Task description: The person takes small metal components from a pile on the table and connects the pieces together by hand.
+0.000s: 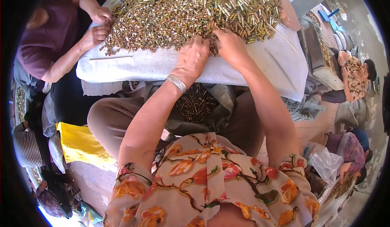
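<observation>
A broad heap of small brass-coloured metal pieces (195, 11) covers the white cloth-topped table before me; finer rings and short tubes lie at the left, longer bolt-like sleeves at the right. At its near edge, my left hand (192, 58) has its fingers curled together against the pieces. Close beside it, my right hand (231, 47) reaches in from the right, thumb and fingers pinched. Whatever lies between the fingertips of either hand is too small to make out. Below the table edge, between my knees, an open dark sack (221, 115) holds many long thin metal pieces (194, 103).
At the table's left, a co-worker in a purple top (53, 44) has both hands at the heap. Thin sticks (110, 58) lie on the white cloth (154, 66). A yellow bag (81, 143) sits at lower left. Other people work at the right beside a wooden box (327, 77).
</observation>
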`<state>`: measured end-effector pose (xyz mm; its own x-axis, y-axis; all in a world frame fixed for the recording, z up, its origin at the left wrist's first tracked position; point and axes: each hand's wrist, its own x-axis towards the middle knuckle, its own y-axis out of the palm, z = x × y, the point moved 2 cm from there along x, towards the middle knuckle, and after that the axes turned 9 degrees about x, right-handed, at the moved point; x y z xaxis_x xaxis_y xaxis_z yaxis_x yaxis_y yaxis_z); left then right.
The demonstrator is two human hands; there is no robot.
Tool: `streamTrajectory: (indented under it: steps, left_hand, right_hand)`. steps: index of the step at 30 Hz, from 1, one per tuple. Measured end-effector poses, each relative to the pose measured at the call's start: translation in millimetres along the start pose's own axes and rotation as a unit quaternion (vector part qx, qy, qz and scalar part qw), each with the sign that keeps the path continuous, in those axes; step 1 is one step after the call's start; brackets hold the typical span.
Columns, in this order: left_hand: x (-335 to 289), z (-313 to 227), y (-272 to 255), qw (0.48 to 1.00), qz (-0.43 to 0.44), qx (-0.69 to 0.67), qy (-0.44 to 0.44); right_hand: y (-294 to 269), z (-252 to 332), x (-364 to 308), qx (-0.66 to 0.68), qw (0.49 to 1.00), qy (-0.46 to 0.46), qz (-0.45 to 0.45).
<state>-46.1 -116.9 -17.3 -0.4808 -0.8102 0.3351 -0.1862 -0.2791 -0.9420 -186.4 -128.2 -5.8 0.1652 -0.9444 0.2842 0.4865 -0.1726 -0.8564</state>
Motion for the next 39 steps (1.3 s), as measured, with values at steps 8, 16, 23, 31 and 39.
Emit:
streamTrajectory:
  steps: [8,16,23,31,39]
  left_hand:
    - [-17.2,3.1,-3.2,0.998,-0.07,0.003,0.004]
    - [-72.7,-23.3,-41.0,0.648,0.065,-0.725,-0.224]
    - [-92.1,-31.7,-59.1,0.583,0.037,-0.784,-0.21]
    - [-94.4,-39.9,-61.6,0.588,-0.018,-0.788,-0.182]
    - [-95.0,-41.7,-66.4,0.606,-0.05,-0.773,-0.182]
  right_hand:
    - [-35.2,12.9,-82.8,0.534,0.809,0.247,0.022]
    - [-47.6,42.5,-126.9,0.652,0.719,0.227,-0.074]
    - [-47.5,66.1,-138.4,0.618,0.759,0.161,-0.128]
    - [-47.1,71.0,-142.2,0.607,0.768,0.146,-0.144]
    - [-50.5,78.9,-143.2,0.594,0.78,0.137,-0.138]
